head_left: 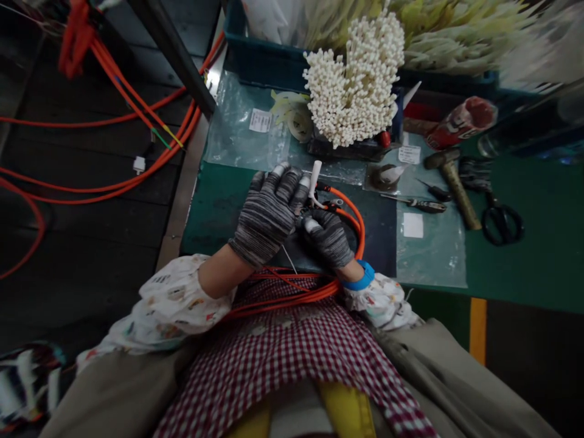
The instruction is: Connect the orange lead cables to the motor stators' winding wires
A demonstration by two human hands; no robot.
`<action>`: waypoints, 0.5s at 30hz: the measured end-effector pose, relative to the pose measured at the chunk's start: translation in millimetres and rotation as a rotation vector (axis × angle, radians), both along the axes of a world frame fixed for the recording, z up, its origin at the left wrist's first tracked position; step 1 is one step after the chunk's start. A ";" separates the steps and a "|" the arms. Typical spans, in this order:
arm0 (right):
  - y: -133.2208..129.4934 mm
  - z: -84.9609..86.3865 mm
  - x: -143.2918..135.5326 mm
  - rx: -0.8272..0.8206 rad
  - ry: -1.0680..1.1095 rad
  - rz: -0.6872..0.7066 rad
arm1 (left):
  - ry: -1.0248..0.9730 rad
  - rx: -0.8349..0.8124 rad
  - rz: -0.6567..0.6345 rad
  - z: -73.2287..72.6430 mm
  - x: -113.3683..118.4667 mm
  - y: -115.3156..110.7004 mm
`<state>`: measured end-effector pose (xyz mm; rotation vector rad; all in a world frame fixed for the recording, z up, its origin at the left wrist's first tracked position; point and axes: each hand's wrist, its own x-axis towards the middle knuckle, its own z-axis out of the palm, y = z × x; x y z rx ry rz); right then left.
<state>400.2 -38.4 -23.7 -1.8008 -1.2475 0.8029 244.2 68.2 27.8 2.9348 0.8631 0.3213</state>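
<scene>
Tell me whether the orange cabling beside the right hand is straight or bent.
Bent: the orange cabling curves around the outer side of the right hand, down toward the blue wristband.

Can't see from here what sits between fingertips of left hand (269,213) and right hand (330,238). Orange cable (362,230) partly hidden behind right wrist. Print on 2 white labels (261,120) too small to read. Teal tray (274,64) cut off at top edge.
</scene>
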 end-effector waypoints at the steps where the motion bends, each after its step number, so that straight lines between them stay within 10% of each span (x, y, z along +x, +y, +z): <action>1: 2.4 -3.9 -3.8 0.010 -0.005 -0.014 | -0.002 -0.005 0.006 0.4 1.9 -0.8; 6: 10.6 -11.8 -13.5 0.083 -0.039 0.014 | 0.105 -0.062 -0.023 8.6 11.5 -8.1; 11: -19.1 18.5 23.9 0.254 -0.132 0.105 | 0.157 -0.063 0.001 12.7 12.2 -2.4; 15: -36.3 31.2 63.2 0.459 -0.072 -0.275 | 0.000 -0.053 0.239 -1.5 -5.2 17.4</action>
